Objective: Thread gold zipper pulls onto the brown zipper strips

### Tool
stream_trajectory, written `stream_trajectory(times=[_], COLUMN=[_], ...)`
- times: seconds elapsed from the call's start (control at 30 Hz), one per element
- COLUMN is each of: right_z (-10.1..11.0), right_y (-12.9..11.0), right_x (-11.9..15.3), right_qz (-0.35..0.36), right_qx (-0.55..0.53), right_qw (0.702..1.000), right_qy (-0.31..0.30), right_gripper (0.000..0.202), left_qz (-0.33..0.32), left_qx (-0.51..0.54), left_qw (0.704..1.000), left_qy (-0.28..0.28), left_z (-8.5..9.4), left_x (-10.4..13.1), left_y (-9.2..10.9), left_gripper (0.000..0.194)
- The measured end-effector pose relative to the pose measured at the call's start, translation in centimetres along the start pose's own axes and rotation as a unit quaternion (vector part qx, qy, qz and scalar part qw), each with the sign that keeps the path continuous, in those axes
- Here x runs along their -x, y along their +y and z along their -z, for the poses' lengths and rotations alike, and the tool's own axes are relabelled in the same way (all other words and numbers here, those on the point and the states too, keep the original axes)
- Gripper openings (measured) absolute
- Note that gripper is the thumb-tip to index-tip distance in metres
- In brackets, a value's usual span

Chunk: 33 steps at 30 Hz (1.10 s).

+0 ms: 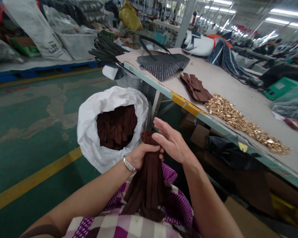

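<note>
A bundle of long brown fabric strips point(152, 175) hangs over my lap. My left hand point(142, 153), with a silver band at its wrist, is wrapped round the bundle near its upper end. Beside the bundle's top, on the right, my right hand point(171, 140) is held with its fingers stretched out. Left of my hands stands a white sack point(86, 132), its mouth open, with more brown strips point(118, 127) inside.
On the table point(238, 89) at the right lie brown strips point(195, 87), a long pile of gold metal pieces point(243, 124) and a dark striped bag piece point(164, 64). A green box point(280, 88) sits farther right. Loaded pallets point(29, 71) stand at the back left.
</note>
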State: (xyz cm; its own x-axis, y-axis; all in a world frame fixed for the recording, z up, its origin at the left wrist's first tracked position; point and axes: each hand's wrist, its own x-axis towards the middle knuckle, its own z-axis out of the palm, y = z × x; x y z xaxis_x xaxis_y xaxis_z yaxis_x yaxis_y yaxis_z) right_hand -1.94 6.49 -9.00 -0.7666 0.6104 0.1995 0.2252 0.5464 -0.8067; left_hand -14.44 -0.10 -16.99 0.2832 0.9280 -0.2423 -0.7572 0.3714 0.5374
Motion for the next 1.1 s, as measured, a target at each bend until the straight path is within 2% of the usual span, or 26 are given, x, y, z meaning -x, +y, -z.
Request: stream_trajectory(times=[0.07,0.13,0.2,0.27,0.43,0.6,0.77,0.93,0.97,1.03,1.1], right_z=[-0.1,-0.8,-2.0,-3.3,-5.0,-5.2,-5.3,-5.8,-5.4,-3.9,-1.4], right_y=[1.1,1.9,2.4,2.7,2.8,2.4,2.1,1.5,1.4,1.2,1.3], right_x=[1.5,3.1,4.6,5.8,7.5,8.2,8.7,9.4,9.6,10.0,10.4], right_qz=[-0.073,-0.136,-0.168,-0.193,-0.233,-0.223,-0.212,-0.204,-0.190,-0.167,-0.172], right_qx=[-0.159,-0.297,-0.362,-0.408,-0.474,-0.516,-0.534,-0.525,-0.512,-0.457,-0.359], right_qw=[0.984,0.945,0.916,0.892,0.849,0.827,0.818,0.826,0.838,0.869,0.902], right_qy=[0.030,-0.005,-0.027,-0.034,-0.029,0.022,0.033,0.011,-0.008,-0.082,-0.168], right_gripper=[0.068,0.072,0.066,0.059,0.040,0.035,0.033,0.036,0.040,0.042,0.033], left_qz=[0.003,-0.018,-0.040,-0.052,-0.042,-0.037,-0.027,-0.015,-0.015,-0.017,-0.020], left_qx=[-0.012,-0.014,-0.013,-0.013,-0.036,-0.054,-0.098,-0.132,-0.135,-0.141,-0.150], left_qw=[1.000,1.000,0.999,0.997,0.997,0.997,0.995,0.991,0.991,0.990,0.988], left_qy=[0.007,0.019,0.033,0.047,0.061,0.031,0.010,0.010,0.012,0.019,0.028], left_z=[-0.5,-1.6,-2.8,-4.0,-5.6,-5.7,-5.1,-4.9,-4.9,-4.8,-4.6], left_x=[-0.1,-0.2,-0.5,-0.8,-1.3,-0.4,0.9,1.8,1.9,2.2,2.3], left_y=[0.6,1.4,2.1,2.7,3.0,2.3,0.8,-0.5,-0.8,-1.3,-1.6], left_gripper=[0.020,0.013,0.018,0.020,0.006,0.022,0.037,0.033,0.032,0.031,0.033])
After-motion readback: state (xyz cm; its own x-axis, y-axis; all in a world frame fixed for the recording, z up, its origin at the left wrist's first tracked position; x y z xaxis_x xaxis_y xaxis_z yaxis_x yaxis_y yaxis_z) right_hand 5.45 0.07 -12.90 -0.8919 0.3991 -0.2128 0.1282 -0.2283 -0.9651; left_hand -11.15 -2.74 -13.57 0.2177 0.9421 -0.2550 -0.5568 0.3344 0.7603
